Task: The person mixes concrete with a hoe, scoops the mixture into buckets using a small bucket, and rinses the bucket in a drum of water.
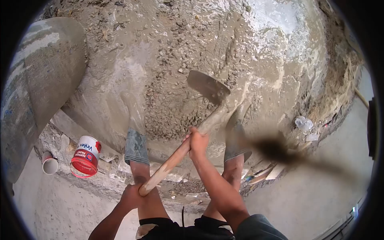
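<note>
"One hoe (172, 162) is held; how is it gripped by the left hand (131, 196)?"

"The butt of its wooden handle is wrapped by curled fingers, just in front of a leg."

"And by the right hand (199, 144)?"

"The handle is clasped farther up, nearer the metal blade (208, 87), with the fingers folded around the wood."

"Where is the hoe placed?"

"It is slanted between the two legs, its blade set at the stony wet mix (170, 104) beyond them. How deep the edge is sunk cannot be told."

"What else is seen?"

"At the left, a red-and-white paint bucket (86, 156) is set beside a small white container (50, 165), near a curved grey surface (60, 60). At the right, crumpled plastic (304, 123) is seen on the ground, and a dark blurred shape (276, 149) cannot be identified."
</note>
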`<state>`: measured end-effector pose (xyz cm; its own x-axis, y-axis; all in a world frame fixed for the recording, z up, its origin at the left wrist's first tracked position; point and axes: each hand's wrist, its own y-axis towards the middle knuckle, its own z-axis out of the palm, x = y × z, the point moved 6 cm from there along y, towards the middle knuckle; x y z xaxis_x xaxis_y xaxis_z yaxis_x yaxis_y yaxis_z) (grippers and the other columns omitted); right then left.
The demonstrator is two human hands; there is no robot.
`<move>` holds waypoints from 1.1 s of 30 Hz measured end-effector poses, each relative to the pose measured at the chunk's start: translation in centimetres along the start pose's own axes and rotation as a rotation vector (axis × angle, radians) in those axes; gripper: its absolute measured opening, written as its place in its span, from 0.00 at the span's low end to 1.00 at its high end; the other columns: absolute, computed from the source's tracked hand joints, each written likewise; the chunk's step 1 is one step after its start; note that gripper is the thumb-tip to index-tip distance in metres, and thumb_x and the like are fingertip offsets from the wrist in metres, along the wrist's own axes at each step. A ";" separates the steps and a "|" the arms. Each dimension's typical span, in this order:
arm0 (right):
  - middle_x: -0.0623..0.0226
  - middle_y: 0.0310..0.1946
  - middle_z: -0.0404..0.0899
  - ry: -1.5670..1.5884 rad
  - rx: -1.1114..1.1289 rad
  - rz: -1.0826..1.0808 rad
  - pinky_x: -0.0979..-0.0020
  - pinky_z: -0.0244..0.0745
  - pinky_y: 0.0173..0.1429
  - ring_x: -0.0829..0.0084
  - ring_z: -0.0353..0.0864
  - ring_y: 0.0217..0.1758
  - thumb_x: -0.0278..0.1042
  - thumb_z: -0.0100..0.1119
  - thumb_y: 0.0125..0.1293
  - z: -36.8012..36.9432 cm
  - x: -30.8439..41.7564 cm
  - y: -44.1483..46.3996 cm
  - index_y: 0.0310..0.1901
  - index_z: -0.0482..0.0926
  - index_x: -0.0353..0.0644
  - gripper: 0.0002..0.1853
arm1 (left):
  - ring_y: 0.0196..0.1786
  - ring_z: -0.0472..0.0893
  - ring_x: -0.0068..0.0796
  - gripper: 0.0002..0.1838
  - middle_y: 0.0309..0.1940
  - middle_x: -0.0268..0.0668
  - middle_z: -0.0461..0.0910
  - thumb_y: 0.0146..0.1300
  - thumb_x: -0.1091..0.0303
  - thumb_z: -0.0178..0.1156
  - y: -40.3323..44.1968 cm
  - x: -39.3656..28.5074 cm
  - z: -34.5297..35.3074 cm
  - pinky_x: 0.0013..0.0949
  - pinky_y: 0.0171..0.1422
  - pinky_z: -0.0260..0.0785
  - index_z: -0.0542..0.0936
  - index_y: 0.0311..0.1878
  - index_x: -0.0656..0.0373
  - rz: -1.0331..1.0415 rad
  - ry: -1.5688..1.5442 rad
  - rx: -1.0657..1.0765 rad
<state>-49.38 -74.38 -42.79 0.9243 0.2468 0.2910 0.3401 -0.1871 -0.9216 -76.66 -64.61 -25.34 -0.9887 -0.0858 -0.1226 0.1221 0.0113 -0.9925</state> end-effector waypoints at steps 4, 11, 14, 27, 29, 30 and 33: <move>0.61 0.28 0.75 -0.090 -0.045 -0.504 0.68 0.77 0.26 0.70 0.78 0.25 0.24 0.64 0.60 -0.2 22.8 10.7 0.49 0.67 0.33 0.19 | 0.45 0.84 0.57 0.21 0.39 0.53 0.84 0.56 0.62 0.67 12.8 -18.9 3.5 0.52 0.50 0.75 0.77 0.52 0.60 0.342 0.003 -0.173; 0.61 0.25 0.76 -0.572 0.108 -0.462 0.66 0.80 0.31 0.68 0.79 0.24 0.27 0.56 0.65 0.7 44.8 24.7 0.40 0.75 0.31 0.07 | 0.25 0.79 0.36 0.14 0.24 0.41 0.78 0.57 0.67 0.65 21.2 -42.1 9.6 0.39 0.31 0.72 0.76 0.42 0.64 0.482 -0.674 0.119; 0.55 0.21 0.78 -0.842 -0.042 -0.473 0.60 0.78 0.25 0.61 0.81 0.20 0.31 0.54 0.62 1.3 38.1 24.0 0.35 0.75 0.28 0.11 | 0.18 0.70 0.22 0.08 0.20 0.31 0.71 0.59 0.71 0.63 18.1 -37.5 12.4 0.31 0.21 0.64 0.74 0.38 0.61 0.249 -0.967 0.408; 0.50 0.23 0.79 -0.752 -0.030 0.015 0.57 0.79 0.25 0.58 0.84 0.22 0.28 0.57 0.58 -2.0 -6.7 9.8 0.36 0.73 0.22 0.13 | 0.18 0.71 0.20 0.10 0.19 0.30 0.71 0.60 0.72 0.65 0.6 -2.9 6.1 0.28 0.20 0.64 0.75 0.41 0.62 -0.323 -0.754 0.395; 0.55 0.22 0.76 -0.598 0.004 0.104 0.59 0.76 0.22 0.62 0.79 0.19 0.27 0.56 0.60 1.1 -9.1 2.4 0.36 0.71 0.27 0.10 | 0.18 0.72 0.20 0.13 0.20 0.31 0.73 0.60 0.72 0.65 -2.6 1.7 4.3 0.28 0.21 0.66 0.77 0.46 0.63 -0.308 -0.709 0.331; 0.60 0.21 0.73 -0.518 -0.003 0.118 0.61 0.74 0.20 0.65 0.76 0.17 0.27 0.56 0.62 1.9 -10.1 -0.4 0.35 0.70 0.31 0.08 | 0.19 0.74 0.21 0.14 0.21 0.33 0.74 0.60 0.71 0.65 -4.1 3.1 3.4 0.28 0.22 0.67 0.78 0.49 0.64 -0.351 -0.647 0.353; 0.63 0.24 0.72 -0.396 0.166 0.252 0.64 0.74 0.22 0.69 0.74 0.20 0.25 0.56 0.63 4.5 -11.3 -5.4 0.38 0.67 0.34 0.08 | 0.21 0.78 0.25 0.21 0.24 0.38 0.79 0.58 0.68 0.66 -8.3 4.5 1.6 0.32 0.26 0.72 0.77 0.54 0.65 -0.384 -0.511 0.353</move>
<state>-62.50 -71.86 -42.24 0.8265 0.5617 -0.0366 0.0524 -0.1415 -0.9885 -82.01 -66.67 -17.66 -0.8140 -0.4745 0.3352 -0.1197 -0.4276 -0.8960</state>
